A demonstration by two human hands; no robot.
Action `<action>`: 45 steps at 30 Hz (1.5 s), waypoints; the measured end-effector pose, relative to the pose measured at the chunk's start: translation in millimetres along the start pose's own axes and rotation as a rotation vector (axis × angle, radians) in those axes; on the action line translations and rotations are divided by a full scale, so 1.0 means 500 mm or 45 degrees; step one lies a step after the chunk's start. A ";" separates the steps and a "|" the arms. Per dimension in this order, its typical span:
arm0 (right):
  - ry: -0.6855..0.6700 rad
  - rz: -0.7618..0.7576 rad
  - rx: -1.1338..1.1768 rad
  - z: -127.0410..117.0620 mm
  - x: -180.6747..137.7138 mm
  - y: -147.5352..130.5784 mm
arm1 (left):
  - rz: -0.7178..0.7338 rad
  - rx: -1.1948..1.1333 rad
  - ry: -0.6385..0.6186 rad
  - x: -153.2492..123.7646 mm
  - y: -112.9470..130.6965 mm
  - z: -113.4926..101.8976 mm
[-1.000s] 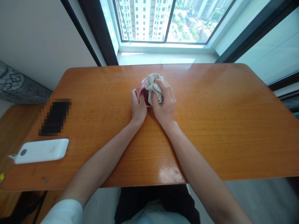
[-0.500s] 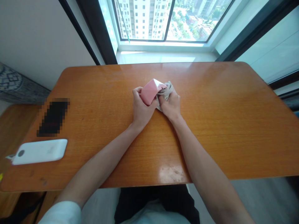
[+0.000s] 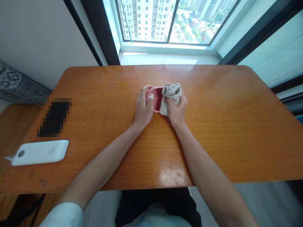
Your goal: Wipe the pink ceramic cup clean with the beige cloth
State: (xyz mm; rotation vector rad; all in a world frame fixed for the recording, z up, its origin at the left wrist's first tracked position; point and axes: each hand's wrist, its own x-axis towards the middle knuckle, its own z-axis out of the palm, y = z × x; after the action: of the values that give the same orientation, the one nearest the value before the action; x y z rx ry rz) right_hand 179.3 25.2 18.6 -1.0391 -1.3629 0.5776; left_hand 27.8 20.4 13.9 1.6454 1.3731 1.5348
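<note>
A small pink container [image 3: 157, 98] is held over the middle of the table, its hollow inside facing up toward me. My left hand [image 3: 145, 105] grips its left side, with the thumb over the near rim. In my right hand [image 3: 178, 108] a bunched light grey cloth [image 3: 172, 91] is pinched and pressed against the container's right side. The cloth covers that right end, and the fingers behind it are mostly hidden.
The brown wooden table [image 3: 236, 126] spreads around my hands. At its left lie a white flat device [image 3: 41, 153] with a strap and a pixelated dark rectangle [image 3: 54, 118]. Beyond the far edge is a window [image 3: 165, 22] with a white sill.
The pink container has turned, from showing its outer side to showing its hollow inside. My right hand and the cloth have shifted slightly right, and more of the cloth shows.
</note>
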 end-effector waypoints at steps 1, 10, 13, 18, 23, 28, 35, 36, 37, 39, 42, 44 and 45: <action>0.037 0.018 0.020 0.000 0.000 0.000 | 0.005 0.014 -0.013 -0.001 0.003 0.000; 0.111 0.243 -0.027 -0.010 0.013 -0.017 | -0.163 0.089 -0.143 0.009 0.000 0.001; 0.076 0.301 -0.040 -0.006 0.014 -0.010 | -0.139 0.130 -0.094 0.015 -0.020 0.006; 0.077 0.339 -0.036 -0.009 0.024 -0.004 | -0.104 0.110 -0.062 0.014 -0.038 0.009; 0.177 0.209 -0.260 -0.100 0.025 -0.103 | 0.104 0.087 0.018 0.001 0.004 -0.012; -0.439 0.146 -0.525 -0.175 -0.051 -0.219 | 0.271 0.086 -0.098 -0.031 0.099 -0.057; -0.563 0.157 -0.671 -0.204 -0.177 -0.188 | -0.024 0.088 -0.166 -0.159 0.158 -0.162; -0.442 0.157 -0.667 -0.215 -0.189 -0.189 | -0.082 0.118 -0.187 -0.180 0.160 -0.174; -0.338 0.161 -0.666 -0.225 -0.200 -0.192 | -0.153 0.180 -0.258 -0.200 0.162 -0.182; -0.238 0.176 -0.669 -0.243 -0.222 -0.202 | -0.205 0.339 -0.422 -0.237 0.165 -0.186; -0.321 0.160 -0.687 -0.253 -0.250 -0.209 | -0.135 0.496 -0.546 -0.281 0.166 -0.168; -0.405 0.117 -0.703 -0.251 -0.265 -0.209 | -0.079 0.556 -0.513 -0.301 0.165 -0.154; -0.439 0.097 -0.698 -0.250 -0.270 -0.209 | -0.064 0.570 -0.488 -0.308 0.165 -0.152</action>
State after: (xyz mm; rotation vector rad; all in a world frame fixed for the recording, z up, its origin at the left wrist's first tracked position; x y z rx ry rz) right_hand 252.7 -170.3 53.2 -1.4836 -1.8520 0.4601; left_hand 6.0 -167.5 37.7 2.0167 1.5928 0.8532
